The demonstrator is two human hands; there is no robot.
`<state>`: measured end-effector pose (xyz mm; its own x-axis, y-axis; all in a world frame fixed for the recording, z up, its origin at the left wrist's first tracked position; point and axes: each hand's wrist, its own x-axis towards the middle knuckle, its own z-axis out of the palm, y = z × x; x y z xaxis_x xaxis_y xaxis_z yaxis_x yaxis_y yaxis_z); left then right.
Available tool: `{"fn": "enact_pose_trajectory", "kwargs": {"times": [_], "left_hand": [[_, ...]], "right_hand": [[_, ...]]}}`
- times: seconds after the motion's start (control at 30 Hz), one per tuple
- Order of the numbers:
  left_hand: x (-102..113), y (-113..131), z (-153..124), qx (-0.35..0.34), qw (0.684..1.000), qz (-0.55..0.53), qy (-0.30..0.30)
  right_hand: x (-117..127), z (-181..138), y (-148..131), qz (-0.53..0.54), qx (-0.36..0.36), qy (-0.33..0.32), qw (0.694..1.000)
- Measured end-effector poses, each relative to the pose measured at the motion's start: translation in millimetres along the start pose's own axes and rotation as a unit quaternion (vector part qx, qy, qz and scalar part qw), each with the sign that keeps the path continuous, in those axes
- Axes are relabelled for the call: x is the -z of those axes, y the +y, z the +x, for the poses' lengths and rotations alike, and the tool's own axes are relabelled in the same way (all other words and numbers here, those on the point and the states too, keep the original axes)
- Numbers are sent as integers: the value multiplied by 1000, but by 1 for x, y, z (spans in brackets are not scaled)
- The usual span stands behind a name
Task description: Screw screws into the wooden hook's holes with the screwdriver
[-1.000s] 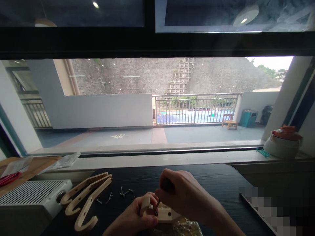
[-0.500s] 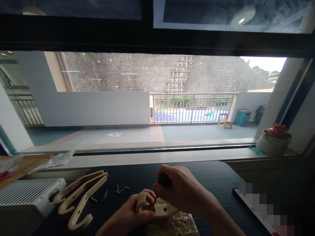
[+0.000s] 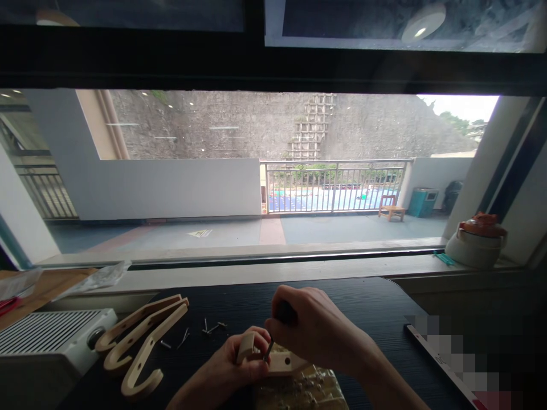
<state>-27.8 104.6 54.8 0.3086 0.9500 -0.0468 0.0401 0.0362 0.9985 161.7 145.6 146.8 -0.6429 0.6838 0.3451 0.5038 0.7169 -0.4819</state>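
Observation:
My left hand [image 3: 233, 367] grips a pale wooden hook [image 3: 247, 346] over a wooden piece [image 3: 285, 363] at the near edge of the black table [image 3: 367, 307]. My right hand [image 3: 314, 336] is closed round the dark handle of a screwdriver [image 3: 282, 313], whose thin shaft points down into the wood between my hands. Under them lies a crinkled clear bag [image 3: 299, 390] of small parts. Three more wooden hooks [image 3: 141, 341] lie in a row to the left, with several loose screws [image 3: 211, 327] on the table beside them.
A white ribbed appliance [image 3: 43, 344] stands at the near left. A ruler [image 3: 442, 361] lies at the right edge. On the window sill sit a white pot with an orange lid [image 3: 476, 242] and a plastic wrapper [image 3: 100, 279]. A wide window runs behind.
The view has shifted slightly; both hands stay on the hook and screwdriver, with only a small turn of the right hand.

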Motion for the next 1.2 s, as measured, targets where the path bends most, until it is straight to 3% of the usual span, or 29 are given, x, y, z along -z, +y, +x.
{"fn": "enact_pose_trajectory", "kwargs": {"times": [0.43, 1.2], "left_hand": [[-1, -3, -1, 8, 999, -34, 6], [-5, 4, -2, 16, 999, -39, 0]], "right_hand": [[-9, 3, -3, 50, -4, -6, 999], [-8, 4, -7, 29, -2, 7, 1000]]}}
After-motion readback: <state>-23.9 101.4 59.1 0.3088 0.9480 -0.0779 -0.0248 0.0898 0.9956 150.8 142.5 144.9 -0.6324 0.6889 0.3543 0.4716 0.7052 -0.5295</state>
